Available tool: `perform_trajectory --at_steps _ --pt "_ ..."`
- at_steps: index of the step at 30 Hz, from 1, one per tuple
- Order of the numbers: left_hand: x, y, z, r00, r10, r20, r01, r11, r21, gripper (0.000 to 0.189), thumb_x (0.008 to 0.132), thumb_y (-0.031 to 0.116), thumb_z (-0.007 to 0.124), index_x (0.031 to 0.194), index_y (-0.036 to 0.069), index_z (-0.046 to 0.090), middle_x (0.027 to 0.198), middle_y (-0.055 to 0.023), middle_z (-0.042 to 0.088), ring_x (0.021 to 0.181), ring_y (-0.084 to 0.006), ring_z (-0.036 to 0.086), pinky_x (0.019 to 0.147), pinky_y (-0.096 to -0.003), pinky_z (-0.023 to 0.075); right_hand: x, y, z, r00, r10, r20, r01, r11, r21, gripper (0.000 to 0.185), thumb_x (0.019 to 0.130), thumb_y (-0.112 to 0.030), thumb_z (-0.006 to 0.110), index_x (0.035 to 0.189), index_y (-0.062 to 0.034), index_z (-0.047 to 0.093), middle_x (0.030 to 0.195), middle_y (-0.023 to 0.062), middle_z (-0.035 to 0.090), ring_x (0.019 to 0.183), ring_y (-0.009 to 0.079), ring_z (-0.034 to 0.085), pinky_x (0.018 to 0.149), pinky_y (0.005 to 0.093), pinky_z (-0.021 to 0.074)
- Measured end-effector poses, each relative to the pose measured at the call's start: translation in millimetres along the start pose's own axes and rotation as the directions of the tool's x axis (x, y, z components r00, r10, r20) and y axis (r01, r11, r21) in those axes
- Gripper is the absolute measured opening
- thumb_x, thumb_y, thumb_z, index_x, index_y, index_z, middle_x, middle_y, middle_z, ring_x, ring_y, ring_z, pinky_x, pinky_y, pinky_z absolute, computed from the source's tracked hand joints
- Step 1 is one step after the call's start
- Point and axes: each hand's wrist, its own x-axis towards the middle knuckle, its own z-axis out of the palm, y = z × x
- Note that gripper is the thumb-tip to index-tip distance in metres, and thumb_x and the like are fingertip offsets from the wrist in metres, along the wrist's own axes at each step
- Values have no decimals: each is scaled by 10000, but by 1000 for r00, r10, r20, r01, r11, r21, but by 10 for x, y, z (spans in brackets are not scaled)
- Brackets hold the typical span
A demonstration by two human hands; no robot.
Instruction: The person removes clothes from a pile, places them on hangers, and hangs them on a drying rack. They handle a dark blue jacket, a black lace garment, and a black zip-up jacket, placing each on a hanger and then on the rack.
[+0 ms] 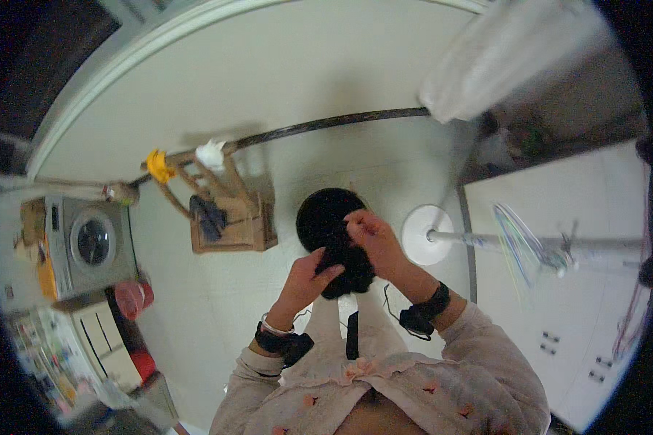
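Observation:
A dark, round-topped, soft-looking item (329, 220), perhaps a hat or wig, spans the space between my two hands at the middle of the view. Its lower part is bulky and dark, and its exact kind cannot be told. My left hand (307, 277) lies at its lower left edge, with thumb and fingers on the dark material. On the upper right side, my right hand (371, 234) has its fingers bent against it, the fingertips close together. Each wrist bears a black strap with a small device. Below the item, pale clothing covers my legs.
A wooden chair (234, 223) with cloths on it stands by the wall at left. Further left are a washing machine (92, 239), a pink bucket (133, 299) and a drawer cabinet (100, 340). A white round stand base (427, 234) with a pole is at right, beneath a hanging white curtain-like cloth (500, 60).

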Motion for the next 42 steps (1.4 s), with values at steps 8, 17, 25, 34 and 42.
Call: perform_trajectory --at_steps 8,17,25,34,42 --pt "27 619 380 989 47 138 65 705 -706 314 940 257 532 1177 50 535 1119 -59 604 1018 -197 583 863 -337 483 -841 -412 -821 972 -181 -150 212 950 229 513 892 -229 595 1358 -136 399 1296 20 462 1031 172 501 843 325 461" --pt "-375 1364 1136 979 77 190 -13 948 -318 221 847 166 660 1001 14 616 912 -17 643 808 -120 580 729 -282 487 -2261 -213 -1179 765 -545 -342 393 816 -423 99 803 -80 677 890 -35 668 711 59 592 681 163 574 596 286 448" --pt "-550 1484 2023 918 227 324 -259 964 59 159 843 174 648 823 17 630 712 -1 614 614 -94 545 578 -255 454 -3615 -110 -1556 639 -542 -546 542 821 -180 57 879 -69 586 909 -24 605 870 0 559 735 77 507 641 232 416" --pt "-705 1880 2895 630 376 680 208 762 -613 221 934 132 480 1107 46 587 1033 -75 644 894 -195 631 804 -360 520 -4666 107 -1723 457 -404 -792 436 878 -197 104 846 -126 657 854 -23 667 762 -41 581 686 44 485 631 216 413" --pt "-880 2017 3351 501 301 812 30 931 -364 346 932 211 482 1237 49 505 1169 -106 592 1055 -259 581 910 -395 480 -4977 267 -1399 253 -292 -922 709 704 -28 133 919 -219 555 917 -88 579 847 -32 582 771 70 529 720 235 439"
